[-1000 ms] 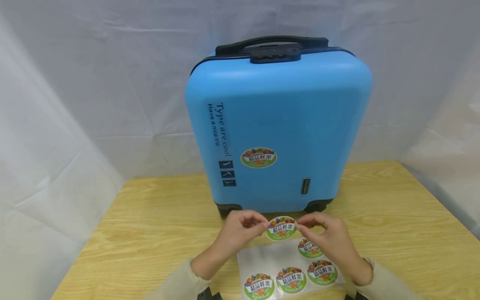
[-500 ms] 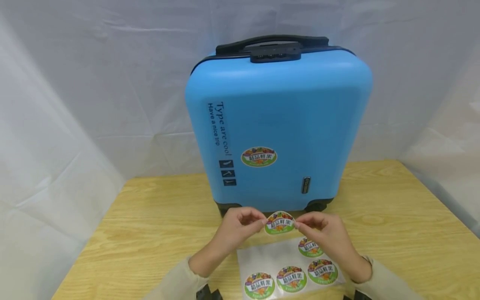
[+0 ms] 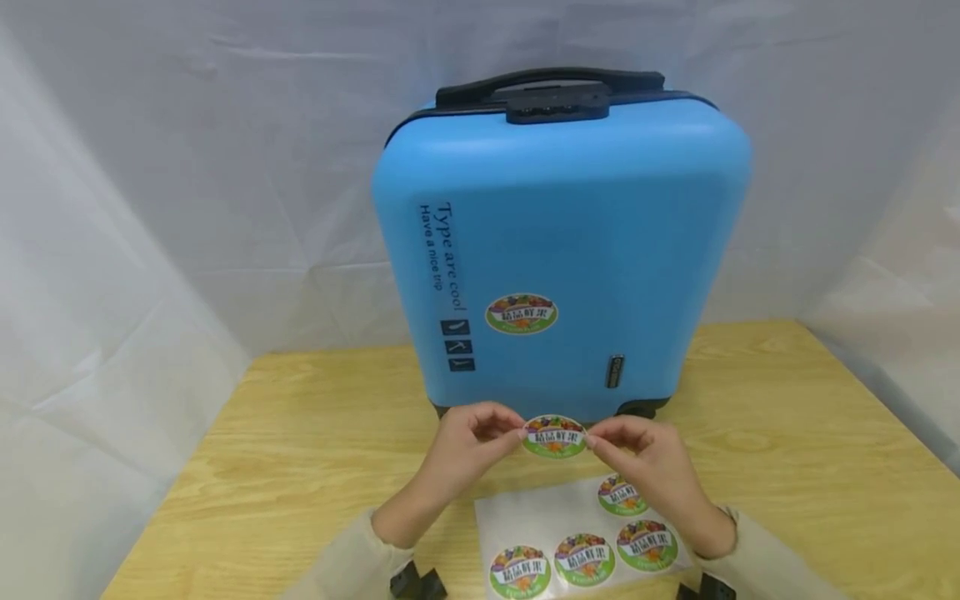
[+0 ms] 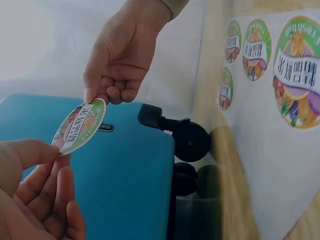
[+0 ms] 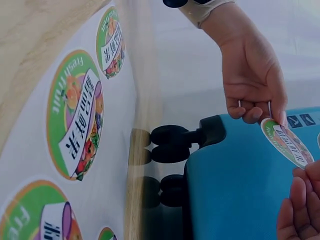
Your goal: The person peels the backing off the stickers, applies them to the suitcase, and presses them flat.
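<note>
An oval fruit sticker (image 3: 554,437) with a green lower band is stretched between both hands, just in front of the suitcase's lower edge. Its left end is pinched between thumb and finger of the left hand (image 3: 467,454). The right hand (image 3: 660,468) pinches the opposite end. In the left wrist view the sticker (image 4: 79,126) hangs clear of the blue suitcase (image 4: 120,185). A matching sticker (image 3: 521,314) is stuck on the front of the suitcase (image 3: 585,242), left of centre. Below the hands lies a white sticker sheet (image 3: 525,518) bearing several more stickers.
The suitcase stands upright on a wooden table (image 3: 315,433), with black wheels (image 4: 191,141) at its base and a black handle (image 3: 547,79) on top. White cloth (image 3: 225,167) hangs behind and at both sides.
Both hands have moved slightly up and left with the sticker, toward the suitcase. The sticker, bowed half a second ago, now looks flatter. The sheet has stayed in place.
</note>
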`<state>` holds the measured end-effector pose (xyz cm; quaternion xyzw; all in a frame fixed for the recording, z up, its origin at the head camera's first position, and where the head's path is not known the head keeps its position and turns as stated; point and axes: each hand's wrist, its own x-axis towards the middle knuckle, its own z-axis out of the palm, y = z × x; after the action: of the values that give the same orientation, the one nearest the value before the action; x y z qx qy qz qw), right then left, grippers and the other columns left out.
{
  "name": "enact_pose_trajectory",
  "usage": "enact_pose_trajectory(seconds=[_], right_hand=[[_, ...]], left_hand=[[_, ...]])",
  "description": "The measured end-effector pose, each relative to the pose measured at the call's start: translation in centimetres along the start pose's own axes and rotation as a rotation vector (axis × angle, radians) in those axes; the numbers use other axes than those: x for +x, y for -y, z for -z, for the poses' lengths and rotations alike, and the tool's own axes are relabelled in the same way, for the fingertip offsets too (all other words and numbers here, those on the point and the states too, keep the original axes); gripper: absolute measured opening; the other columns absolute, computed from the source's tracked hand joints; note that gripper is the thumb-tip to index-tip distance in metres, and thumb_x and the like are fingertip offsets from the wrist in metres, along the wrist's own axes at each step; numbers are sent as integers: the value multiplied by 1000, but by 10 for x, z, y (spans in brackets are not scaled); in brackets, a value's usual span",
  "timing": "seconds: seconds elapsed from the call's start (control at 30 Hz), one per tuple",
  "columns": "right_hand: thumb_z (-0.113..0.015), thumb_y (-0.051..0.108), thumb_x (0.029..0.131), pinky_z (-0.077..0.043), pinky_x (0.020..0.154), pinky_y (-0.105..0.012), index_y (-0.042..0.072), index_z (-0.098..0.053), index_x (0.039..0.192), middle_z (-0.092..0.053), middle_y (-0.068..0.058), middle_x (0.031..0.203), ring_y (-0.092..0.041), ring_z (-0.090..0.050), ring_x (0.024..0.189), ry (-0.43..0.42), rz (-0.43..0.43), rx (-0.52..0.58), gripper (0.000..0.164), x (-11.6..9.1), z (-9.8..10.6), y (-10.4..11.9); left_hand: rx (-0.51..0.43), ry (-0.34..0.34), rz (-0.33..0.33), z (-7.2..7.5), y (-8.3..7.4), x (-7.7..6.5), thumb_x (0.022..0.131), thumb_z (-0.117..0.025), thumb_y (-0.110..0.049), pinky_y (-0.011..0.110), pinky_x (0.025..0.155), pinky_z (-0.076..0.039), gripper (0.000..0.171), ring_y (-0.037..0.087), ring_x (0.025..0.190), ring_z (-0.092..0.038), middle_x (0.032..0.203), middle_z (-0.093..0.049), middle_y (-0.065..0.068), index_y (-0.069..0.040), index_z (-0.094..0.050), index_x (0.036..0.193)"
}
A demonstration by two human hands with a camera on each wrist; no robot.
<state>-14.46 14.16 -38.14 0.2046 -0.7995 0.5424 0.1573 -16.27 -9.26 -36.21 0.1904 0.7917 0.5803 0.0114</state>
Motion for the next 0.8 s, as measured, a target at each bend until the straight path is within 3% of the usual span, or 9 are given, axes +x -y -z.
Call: enact_pose_trajectory(seconds=[0.2, 0.4, 0.63, 0.8], right_hand=[[-69, 5, 84, -53, 64, -23, 6, -72, 86, -71, -2, 76, -6, -62, 67, -30, 26, -13, 4, 7, -5, 1], [-69, -1, 82, -52, 57, -21, 1, -72, 86, -70, -12, 75, -7, -62, 63, -70, 71, 52, 5, 15, -10, 1], [-69, -6, 79, -39, 43, -21, 3, -73, 87, -69, -12, 75, -4, -49, 52, -112, 170, 41, 12, 26, -15, 5], [-69, -4, 81, -45, 50, -22, 4, -73, 88, -70, -11, 77, -9, -58, 60, -127, 164, 83, 12, 32, -20, 12]], left_hand=[[52, -107, -34, 2, -4, 5, 84, -70, -12, 24, 63, -51, 5, 14, 69, -60, 83, -70, 3, -9, -72, 87], [42, -160, -51, 6, -9, 7, 83, -71, -12, 23, 62, -50, 6, 11, 68, -60, 82, -69, 5, -7, -72, 87], [30, -234, -71, 11, -15, 8, 84, -71, -12, 23, 61, -51, 6, 12, 68, -60, 83, -69, 3, -8, -72, 88], [45, -294, -112, 17, -17, 10, 84, -72, -13, 25, 63, -51, 7, 13, 72, -60, 84, -70, 1, -9, -73, 89]])
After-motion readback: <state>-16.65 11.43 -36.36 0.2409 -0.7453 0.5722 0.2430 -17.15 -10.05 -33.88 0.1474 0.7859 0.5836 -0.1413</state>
